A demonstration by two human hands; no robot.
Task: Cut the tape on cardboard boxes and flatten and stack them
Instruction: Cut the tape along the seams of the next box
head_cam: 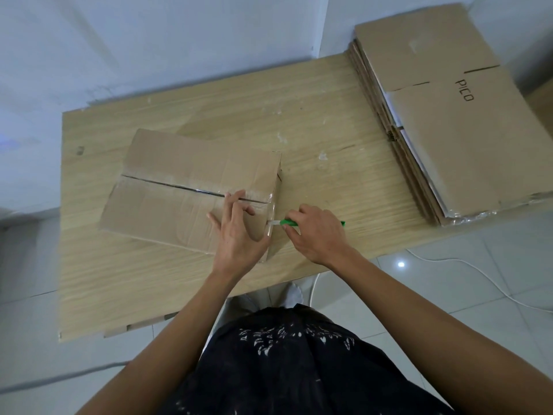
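pointing left at box, green cutter clasped by right grip; left grip splayed on it

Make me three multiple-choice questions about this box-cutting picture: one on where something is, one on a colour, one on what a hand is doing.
1. Where is the stack of flattened boxes?
A) at the far right of the table
B) on the floor
C) leaning against the wall

2. What colour is the handle of the knife?
A) red
B) green
C) black

3. What is the left hand doing?
A) hanging idle
B) holding the knife
C) pressing down on the taped box

Answers:
1 A, the pile sits on the table's far right corner.
2 B, green shows on both sides of the right hand that grips it.
3 C, it lies spread on the box top.
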